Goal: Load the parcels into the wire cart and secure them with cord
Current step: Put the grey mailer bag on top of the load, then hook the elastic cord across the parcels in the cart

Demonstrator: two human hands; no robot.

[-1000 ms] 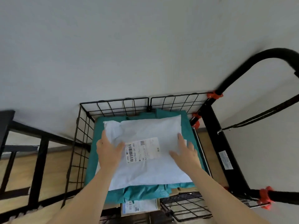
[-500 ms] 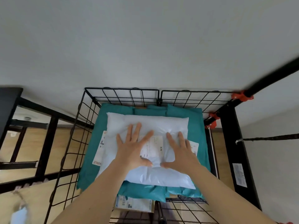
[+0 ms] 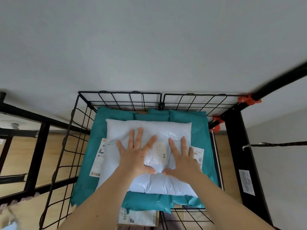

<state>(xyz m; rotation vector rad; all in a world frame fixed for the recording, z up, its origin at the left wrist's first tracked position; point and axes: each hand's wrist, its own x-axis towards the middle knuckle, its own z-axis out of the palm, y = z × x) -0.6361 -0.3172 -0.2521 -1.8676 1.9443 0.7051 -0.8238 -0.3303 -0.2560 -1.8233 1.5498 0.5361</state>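
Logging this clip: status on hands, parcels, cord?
Left hand and right hand flat on white parcel. It tops teal parcels in cart. Cord off right, not across load.

Label (image 3: 159, 152) on white parcel (image 3: 149, 128) partly covered, print unreadable; cord (image 3: 282, 144) cut by right edge.

In the wire cart (image 3: 119, 92) a poly mailer (image 3: 149, 128) lies on stacked mailers (image 3: 99, 127). On it — side by side — rest left hand (image 3: 134, 156) and right hand (image 3: 182, 160).

Left hand (image 3: 135, 156) and right hand (image 3: 183, 161) palms down, fingers (image 3: 139, 136) splayed flat.
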